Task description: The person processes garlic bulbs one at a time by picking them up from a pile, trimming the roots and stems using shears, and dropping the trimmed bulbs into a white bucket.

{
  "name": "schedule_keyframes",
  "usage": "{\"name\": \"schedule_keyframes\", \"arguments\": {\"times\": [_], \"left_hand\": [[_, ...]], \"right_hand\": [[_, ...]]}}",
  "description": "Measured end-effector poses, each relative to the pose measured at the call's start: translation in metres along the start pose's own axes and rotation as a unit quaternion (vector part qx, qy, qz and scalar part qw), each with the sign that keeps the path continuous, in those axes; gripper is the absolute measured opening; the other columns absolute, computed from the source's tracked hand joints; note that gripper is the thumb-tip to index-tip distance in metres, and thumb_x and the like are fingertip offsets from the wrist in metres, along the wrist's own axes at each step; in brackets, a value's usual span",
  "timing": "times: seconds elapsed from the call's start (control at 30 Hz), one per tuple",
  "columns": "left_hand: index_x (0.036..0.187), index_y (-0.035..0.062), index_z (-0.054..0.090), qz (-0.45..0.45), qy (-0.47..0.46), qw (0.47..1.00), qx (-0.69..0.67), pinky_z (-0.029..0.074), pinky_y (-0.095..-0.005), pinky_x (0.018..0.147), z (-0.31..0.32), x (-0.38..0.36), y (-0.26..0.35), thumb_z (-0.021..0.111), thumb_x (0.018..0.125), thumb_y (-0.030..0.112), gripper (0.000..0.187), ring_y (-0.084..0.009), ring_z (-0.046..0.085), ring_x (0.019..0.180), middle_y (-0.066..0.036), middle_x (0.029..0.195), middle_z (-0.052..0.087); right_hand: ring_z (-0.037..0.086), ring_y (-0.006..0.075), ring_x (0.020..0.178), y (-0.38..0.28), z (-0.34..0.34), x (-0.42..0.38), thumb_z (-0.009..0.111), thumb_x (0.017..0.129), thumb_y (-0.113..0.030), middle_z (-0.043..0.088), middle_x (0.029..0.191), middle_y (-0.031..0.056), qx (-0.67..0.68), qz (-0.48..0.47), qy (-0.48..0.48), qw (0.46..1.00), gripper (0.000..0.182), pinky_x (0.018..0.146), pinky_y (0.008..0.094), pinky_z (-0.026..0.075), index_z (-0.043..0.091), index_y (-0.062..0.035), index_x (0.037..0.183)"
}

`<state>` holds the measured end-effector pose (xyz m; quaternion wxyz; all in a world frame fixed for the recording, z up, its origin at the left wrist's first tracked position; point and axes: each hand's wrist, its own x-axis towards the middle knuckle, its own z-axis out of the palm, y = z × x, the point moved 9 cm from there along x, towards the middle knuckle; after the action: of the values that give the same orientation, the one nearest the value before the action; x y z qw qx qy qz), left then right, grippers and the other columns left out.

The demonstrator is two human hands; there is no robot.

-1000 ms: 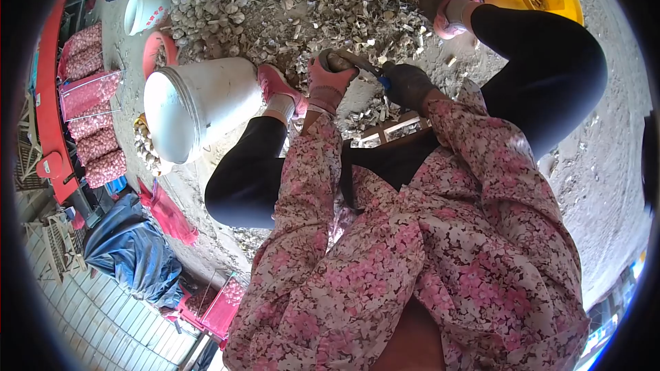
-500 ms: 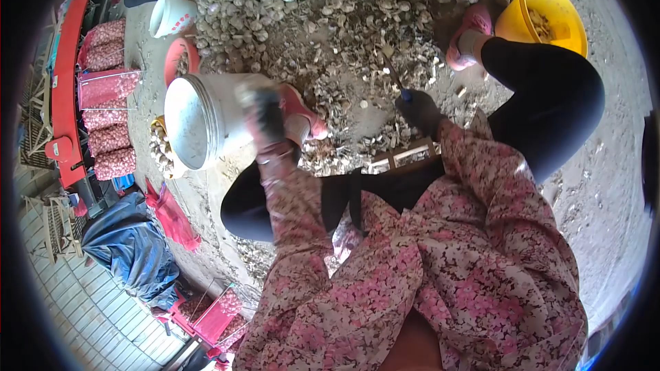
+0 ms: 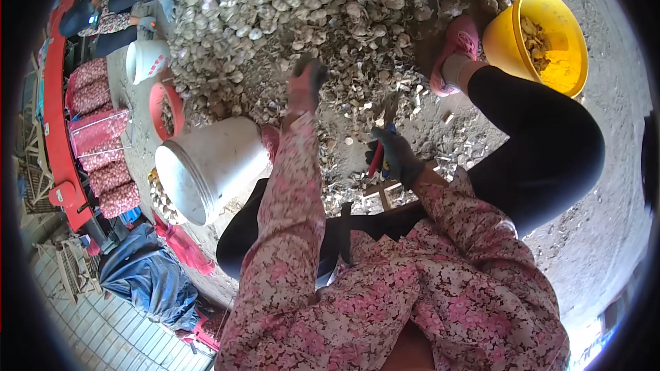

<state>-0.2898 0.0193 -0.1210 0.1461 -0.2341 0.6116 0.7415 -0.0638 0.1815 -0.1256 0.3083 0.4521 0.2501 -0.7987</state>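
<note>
My left hand [image 3: 307, 84], in a dark glove with a pinkish back, reaches over the near edge of a heap of garlic bulbs [image 3: 289, 10]. Its fingers look apart, and no bulb shows in them. My right hand [image 3: 400, 154], in a grey glove, grips pruning shears [image 3: 375, 159] with red and blue handles just above my lap. The blades point away from me and blend into the litter below. Between both hands lie cut garlic stems and dry scraps [image 3: 347, 113]. A white bucket [image 3: 227, 158] leans tipped beside my left leg.
A yellow bucket [image 3: 498, 41] with some scraps inside stands beyond my right foot. At the left are a pink-red basin [image 3: 180, 106], another white bucket [image 3: 146, 62] and red net sacks of garlic [image 3: 110, 172]. A co-worker [image 3: 120, 3] sits at the far left. Part of a wooden frame [image 3: 385, 196] shows before my lap.
My left hand has moved from above the white bucket to the garlic heap. My right hand has come slightly nearer, and the shears have turned so that their red handle shows. The view has shifted.
</note>
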Motion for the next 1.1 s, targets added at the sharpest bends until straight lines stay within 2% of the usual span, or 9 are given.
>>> {"name": "schedule_keyframes", "arguments": {"times": [0.23,0.3,0.47,0.6,0.73,0.8,0.87,0.97,1.1], "left_hand": [[0.129,0.0111,0.050,-0.011,-0.033,0.947,0.319,0.055,-0.0367,0.078,0.079,0.185,-0.115,0.074,0.078,0.036,0.062,-0.0272,0.063,0.096,-0.013,0.113,0.061],[0.140,0.0130,0.039,-0.070,0.127,0.864,0.481,0.054,-0.0420,0.085,0.092,0.158,-0.082,0.075,0.075,0.043,0.080,-0.0321,0.058,0.109,-0.018,0.128,0.054],[0.120,0.0085,0.058,-0.071,0.133,0.895,0.420,0.053,-0.0424,0.087,0.078,0.140,-0.070,0.081,0.066,0.035,0.065,-0.0312,0.061,0.104,-0.013,0.114,0.064],[0.110,0.0031,0.060,-0.063,0.010,0.985,0.162,0.052,-0.0274,0.074,0.088,0.067,-0.058,0.083,0.065,0.016,0.052,-0.0159,0.062,0.081,-0.005,0.099,0.065],[0.108,0.0020,0.058,0.179,-0.030,0.942,0.283,0.050,-0.0297,0.072,0.090,-0.015,-0.017,0.080,0.066,0.016,0.049,-0.0176,0.060,0.082,-0.009,0.102,0.063],[0.107,0.0016,0.060,0.381,-0.003,0.793,0.475,0.051,-0.0290,0.073,0.105,-0.070,0.012,0.077,0.069,0.011,0.043,-0.0204,0.062,0.073,-0.008,0.101,0.061],[0.110,0.0023,0.058,0.391,0.000,0.803,0.450,0.050,-0.0299,0.072,0.099,-0.096,0.022,0.074,0.073,0.012,0.042,-0.0182,0.060,0.082,-0.009,0.107,0.057],[0.116,0.0041,0.053,0.108,-0.129,0.981,0.100,0.047,-0.0265,0.063,0.082,-0.099,-0.001,0.063,0.083,0.017,0.037,-0.0151,0.057,0.074,-0.008,0.102,0.057],[0.122,0.0059,0.047,-0.193,-0.236,0.912,-0.275,0.044,-0.0232,0.055,0.086,-0.136,-0.030,0.053,0.093,0.021,0.033,-0.0119,0.053,0.065,-0.007,0.098,0.057]], "right_hand": [[0.058,0.0151,0.064,-0.025,0.002,0.014,0.066,0.086,-0.029,0.057,0.078,0.0036,-0.075,-0.071,0.000,0.995,0.028,0.059,0.0309,0.050,0.054,-0.0073,0.097],[0.055,0.0117,0.063,-0.041,0.005,0.009,0.065,0.088,-0.027,0.056,0.077,0.0023,-0.096,-0.111,0.008,0.989,0.025,0.058,0.0278,0.048,0.053,-0.0079,0.097],[0.056,0.0122,0.064,-0.065,-0.010,0.019,0.064,0.088,-0.030,0.058,0.078,0.0027,-0.259,-0.183,0.035,0.948,0.031,0.060,0.0289,0.048,0.052,-0.0046,0.101],[0.064,0.0383,0.088,-0.124,-0.002,-0.015,0.065,0.082,-0.033,0.064,0.096,0.0220,-0.512,-0.291,0.172,0.790,0.047,0.078,0.0451,0.050,0.046,-0.0056,0.115],[0.063,0.0388,0.088,-0.126,-0.001,-0.023,0.061,0.083,-0.037,0.064,0.094,0.0221,-0.566,-0.322,0.182,0.737,0.047,0.077,0.0457,0.050,0.048,-0.0092,0.118],[0.064,0.0371,0.087,-0.123,0.010,-0.029,0.060,0.084,-0.036,0.066,0.091,0.0200,-0.559,-0.335,0.133,0.746,0.042,0.077,0.0446,0.049,0.052,-0.0089,0.115],[0.065,0.0361,0.086,-0.112,0.010,-0.038,0.060,0.085,-0.037,0.067,0.088,0.0179,-0.566,-0.308,0.128,0.754,0.038,0.077,0.0435,0.050,0.055,-0.0088,0.109],[0.065,0.0364,0.084,-0.106,0.020,-0.059,0.061,0.085,-0.037,0.067,0.087,0.0173,-0.527,-0.367,0.107,0.759,0.037,0.073,0.0432,0.050,0.056,-0.0089,0.107],[0.065,0.0367,0.081,-0.091,0.041,-0.089,0.062,0.086,-0.034,0.066,0.082,0.0173,-0.528,-0.432,0.062,0.728,0.033,0.070,0.0441,0.050,0.056,-0.0089,0.105]]}}
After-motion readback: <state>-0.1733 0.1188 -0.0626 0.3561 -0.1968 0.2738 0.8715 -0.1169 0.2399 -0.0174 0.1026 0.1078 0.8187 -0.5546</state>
